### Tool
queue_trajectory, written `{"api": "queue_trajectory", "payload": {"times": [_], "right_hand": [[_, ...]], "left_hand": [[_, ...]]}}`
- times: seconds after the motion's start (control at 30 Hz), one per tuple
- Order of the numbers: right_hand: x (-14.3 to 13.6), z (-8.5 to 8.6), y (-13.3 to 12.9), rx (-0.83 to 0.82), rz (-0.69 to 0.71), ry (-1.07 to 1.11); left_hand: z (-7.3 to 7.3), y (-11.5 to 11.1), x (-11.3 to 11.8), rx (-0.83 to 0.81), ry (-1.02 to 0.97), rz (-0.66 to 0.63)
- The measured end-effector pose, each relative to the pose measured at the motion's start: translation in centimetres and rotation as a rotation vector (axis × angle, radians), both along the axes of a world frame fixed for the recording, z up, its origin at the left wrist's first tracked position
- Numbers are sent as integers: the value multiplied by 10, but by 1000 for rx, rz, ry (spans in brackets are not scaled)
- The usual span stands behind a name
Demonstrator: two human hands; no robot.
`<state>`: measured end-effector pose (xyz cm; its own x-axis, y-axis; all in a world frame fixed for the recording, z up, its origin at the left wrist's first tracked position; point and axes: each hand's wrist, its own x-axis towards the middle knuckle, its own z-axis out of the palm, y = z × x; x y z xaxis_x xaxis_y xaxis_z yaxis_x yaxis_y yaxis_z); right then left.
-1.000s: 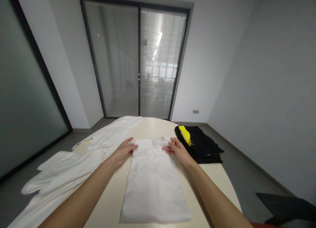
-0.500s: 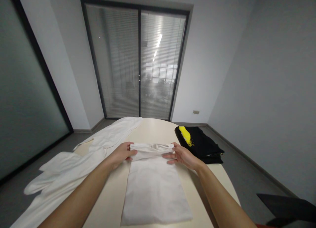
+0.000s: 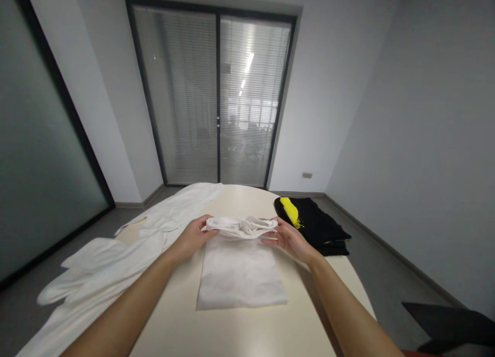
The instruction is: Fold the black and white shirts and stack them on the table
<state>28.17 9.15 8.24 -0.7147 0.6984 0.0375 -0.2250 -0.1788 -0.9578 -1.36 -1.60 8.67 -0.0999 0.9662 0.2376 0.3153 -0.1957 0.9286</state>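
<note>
A white shirt lies folded into a narrow panel in front of me, its lower part flat on the table. Its far end is raised and gathered into a bunched, rolled edge. At the left corner of that edge, my left hand is closed, with thumb and fingers pinching the cloth. My right hand grips the right corner, some of its fingers reaching under the raised edge. Between both hands the fabric hangs slightly above the flat part.
More white clothing spreads loosely over the left side of the round cream table and hangs past its edge. Folded black clothing with a yellow print is stacked at the right edge. A dark chair part shows at lower right.
Both hands have lifted the shirt's far end a little. The shirt's near edge has slid away from me, baring more table in front, and the held edge looks more bunched.
</note>
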Motion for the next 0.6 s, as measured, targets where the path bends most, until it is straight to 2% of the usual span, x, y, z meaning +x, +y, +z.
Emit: {"api": "queue_trajectory", "payload": {"times": [0.1,0.23,0.33,0.4,0.5,0.6], "right_hand": [[14,8,-2,-10,162,-49],[25,14,-6,27,349,-225],[26,15,-7,84,460,-344],[26,16,-6,127,490,-381],[23,14,-5,166,479,-392],[18,7,-1,194,406,-361]], "left_hand": [[7,-11,-10,-90,38,-163],[14,-23,-16,-266,79,-345],[14,-27,-13,-427,148,-471],[11,-27,-9,-476,200,-534],[5,-24,-5,-465,292,-546],[0,-20,-2,-396,386,-461]]}}
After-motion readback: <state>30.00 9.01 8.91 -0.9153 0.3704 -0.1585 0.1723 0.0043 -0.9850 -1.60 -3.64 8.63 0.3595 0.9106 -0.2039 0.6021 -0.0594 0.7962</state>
